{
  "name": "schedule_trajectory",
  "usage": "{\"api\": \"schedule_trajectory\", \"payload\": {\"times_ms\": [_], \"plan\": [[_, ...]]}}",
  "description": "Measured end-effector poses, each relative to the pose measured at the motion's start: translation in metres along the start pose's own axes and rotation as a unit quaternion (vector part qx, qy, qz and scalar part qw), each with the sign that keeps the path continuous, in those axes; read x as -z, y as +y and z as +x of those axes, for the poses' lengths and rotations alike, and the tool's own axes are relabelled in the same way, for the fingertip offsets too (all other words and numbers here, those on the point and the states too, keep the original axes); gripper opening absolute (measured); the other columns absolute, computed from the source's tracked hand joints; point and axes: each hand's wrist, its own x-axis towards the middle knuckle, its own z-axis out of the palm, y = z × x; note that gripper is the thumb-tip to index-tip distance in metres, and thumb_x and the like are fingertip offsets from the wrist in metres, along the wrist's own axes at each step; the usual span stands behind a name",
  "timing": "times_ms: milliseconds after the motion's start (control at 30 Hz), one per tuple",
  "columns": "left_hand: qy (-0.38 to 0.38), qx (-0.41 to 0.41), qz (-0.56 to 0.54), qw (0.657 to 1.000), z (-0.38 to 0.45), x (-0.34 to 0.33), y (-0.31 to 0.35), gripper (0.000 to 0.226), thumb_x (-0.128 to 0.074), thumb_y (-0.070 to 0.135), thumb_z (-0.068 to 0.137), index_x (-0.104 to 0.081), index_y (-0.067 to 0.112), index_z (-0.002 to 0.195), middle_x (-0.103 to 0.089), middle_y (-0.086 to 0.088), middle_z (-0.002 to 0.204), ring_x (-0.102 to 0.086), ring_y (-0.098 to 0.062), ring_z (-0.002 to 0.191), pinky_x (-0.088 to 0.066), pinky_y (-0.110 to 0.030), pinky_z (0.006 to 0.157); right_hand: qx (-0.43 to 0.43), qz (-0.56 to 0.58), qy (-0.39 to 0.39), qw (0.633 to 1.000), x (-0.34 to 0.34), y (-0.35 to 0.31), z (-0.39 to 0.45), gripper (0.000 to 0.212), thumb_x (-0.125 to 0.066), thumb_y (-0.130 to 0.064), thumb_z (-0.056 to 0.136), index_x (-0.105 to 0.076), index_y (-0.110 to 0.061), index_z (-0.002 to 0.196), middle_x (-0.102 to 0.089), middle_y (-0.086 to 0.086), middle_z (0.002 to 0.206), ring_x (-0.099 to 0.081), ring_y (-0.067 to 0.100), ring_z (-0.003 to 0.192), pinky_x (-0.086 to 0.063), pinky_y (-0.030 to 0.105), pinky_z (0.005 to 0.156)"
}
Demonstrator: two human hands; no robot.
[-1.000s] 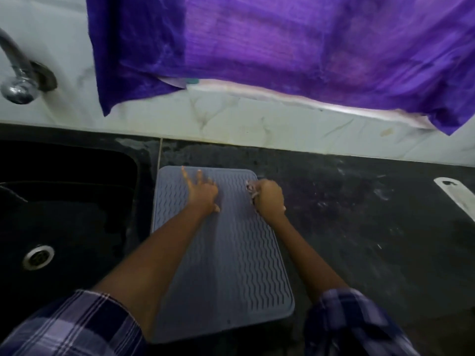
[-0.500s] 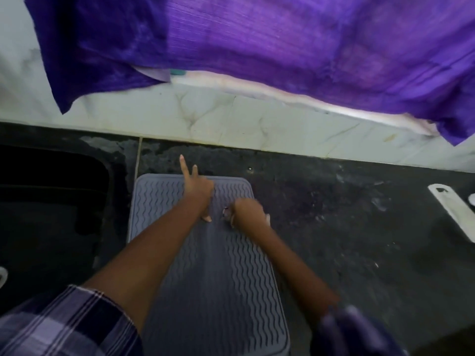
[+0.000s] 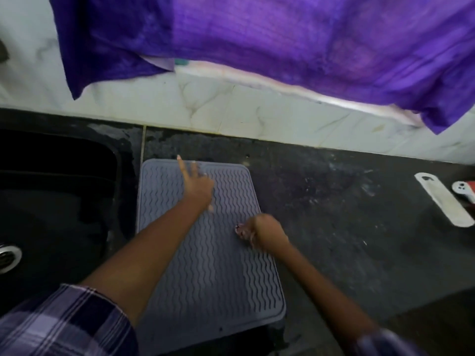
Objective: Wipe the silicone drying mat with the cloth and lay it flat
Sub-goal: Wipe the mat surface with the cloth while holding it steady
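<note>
Now we have the grey silicone drying mat [image 3: 205,242] lying on the dark counter [image 3: 347,227], just beside the black sink [image 3: 56,201], its wavy ribs up and all 4 corners apparently down. Our left hand [image 3: 198,186] rests on the far end of the mat with fingers spread, pinning it. Our right hand [image 3: 264,233] is fisted around a small wad we take to be the cloth [image 3: 240,229], only a scrap of which shows past the knuckles. Compared with 1 second ago, that fist has travelled from the far end, level with the left hand, toward us along the mat's right edge, while the left hand has stayed put. We read this as a wiping stroke in progress: the far strip is likely done, the near half still to cover. A purple fabric [image 3: 282,39] hangs over the white marbled wall [image 3: 231,106], and a white flat tool [image 3: 444,201] lies well apart to the right.
</note>
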Motion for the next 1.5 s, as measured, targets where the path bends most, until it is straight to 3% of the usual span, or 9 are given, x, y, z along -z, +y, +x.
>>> {"api": "schedule_trajectory", "payload": {"times_ms": [200, 433, 567, 767, 967, 1100, 1167, 1367, 1500], "plan": [[-0.081, -0.019, 0.034, 0.996, -0.043, -0.028, 0.024, 0.135, -0.07, 0.072, 0.062, 0.012, 0.017, 0.154, 0.019, -0.004, 0.162, 0.025, -0.041, 0.145, 0.009, -0.078, 0.105, -0.05, -0.012, 0.094, 0.994, 0.019, -0.054, 0.063, 0.025, -0.054, -0.016, 0.09, -0.072, -0.012, 0.107, -0.07, 0.014, 0.113, -0.062, 0.032, 0.107, -0.048, 0.037, 0.09], [0.033, -0.015, 0.019, 0.999, -0.08, -0.043, 0.025, 0.119, -0.071, 0.065, 0.068, -0.008, 0.014, 0.155, -0.001, -0.008, 0.164, 0.013, -0.042, 0.148, 0.008, -0.078, 0.105, -0.006, 0.032, 0.119, 0.992, -0.046, -0.047, -0.104, 0.017, -0.075, -0.015, 0.071, -0.074, -0.021, 0.087, -0.073, 0.002, 0.089, -0.068, 0.023, 0.085, -0.055, 0.03, 0.078], [-0.082, -0.009, -0.026, 0.996, -0.104, -0.047, 0.042, 0.129, -0.076, 0.06, 0.068, 0.009, 0.015, 0.155, 0.02, -0.013, 0.161, 0.027, -0.042, 0.144, 0.01, -0.08, 0.103, -0.061, 0.04, -0.033, 0.997, -0.01, -0.045, -0.079, 0.018, -0.064, -0.028, 0.086, -0.067, -0.011, 0.079, -0.064, 0.007, 0.076, -0.066, 0.028, 0.081, -0.051, 0.033, 0.071], [-0.041, -0.015, 0.017, 0.999, -0.126, -0.074, 0.054, 0.135, -0.073, 0.069, 0.061, 0.008, 0.016, 0.155, 0.013, -0.003, 0.164, 0.024, -0.042, 0.145, 0.01, -0.08, 0.103, -0.048, 0.009, 0.138, 0.989, -0.04, -0.056, -0.082, 0.018, -0.054, -0.016, 0.09, -0.072, -0.012, 0.093, -0.073, 0.011, 0.098, -0.065, 0.029, 0.092, -0.049, 0.035, 0.08], [-0.012, -0.014, 0.009, 1.0, -0.145, -0.073, 0.055, 0.125, -0.069, 0.066, 0.07, 0.008, 0.015, 0.155, 0.011, -0.003, 0.164, 0.019, -0.04, 0.147, 0.008, -0.078, 0.105, 0.03, 0.108, 0.043, 0.993, -0.064, -0.041, -0.187, 0.019, -0.069, -0.004, 0.073, -0.074, -0.012, 0.09, -0.074, 0.01, 0.088, -0.067, 0.025, 0.075, -0.057, 0.032, 0.069], [-0.002, -0.006, 0.007, 1.0, -0.151, -0.08, 0.059, 0.118, -0.067, 0.063, 0.075, 0.005, 0.016, 0.155, 0.009, -0.003, 0.164, 0.017, -0.04, 0.148, 0.005, -0.078, 0.106, -0.044, 0.152, 0.068, 0.985, -0.02, -0.027, -0.135, 0.02, -0.061, -0.02, 0.091, -0.07, -0.015, 0.073, -0.065, 0.005, 0.071, -0.056, 0.014, 0.065, -0.054, 0.029, 0.07], [-0.008, -0.003, -0.001, 1.0, -0.147, -0.08, 0.058, 0.12, -0.068, 0.064, 0.073, 0.006, 0.016, 0.155, 0.009, -0.003, 0.164, 0.018, -0.04, 0.148, 0.007, -0.078, 0.105, -0.083, 0.158, 0.123, 0.976, -0.024, -0.031, -0.126, 0.022, -0.063, -0.021, 0.09, -0.073, -0.002, 0.089, -0.069, 0.015, 0.083, -0.062, 0.021, 0.074, -0.056, 0.037, 0.075], [-0.01, -0.053, -0.081, 0.995, -0.12, -0.06, 0.046, 0.12, -0.069, 0.065, 0.072, 0.004, 0.018, 0.156, 0.005, 0.0, 0.165, 0.017, -0.039, 0.148, 0.011, -0.08, 0.102, 0.062, 0.007, 0.1, 0.993, -0.065, -0.02, -0.21, 0.039, -0.086, -0.015, 0.052, -0.075, -0.025, 0.089, -0.076, -0.005, 0.088, -0.071, 0.016, 0.077, -0.059, 0.029, 0.068], [0.028, -0.063, -0.069, 0.995, -0.084, -0.042, 0.042, 0.102, -0.061, 0.062, 0.08, -0.007, 0.02, 0.156, -0.003, -0.001, 0.165, 0.012, -0.038, 0.15, 0.012, -0.081, 0.1, -0.048, 0.107, 0.02, 0.993, -0.032, 0.01, -0.157, 0.023, -0.07, -0.013, 0.081, -0.074, -0.01, 0.103, -0.07, 0.014, 0.111, -0.064, 0.031, 0.103, -0.053, 0.037, 0.093]]}}
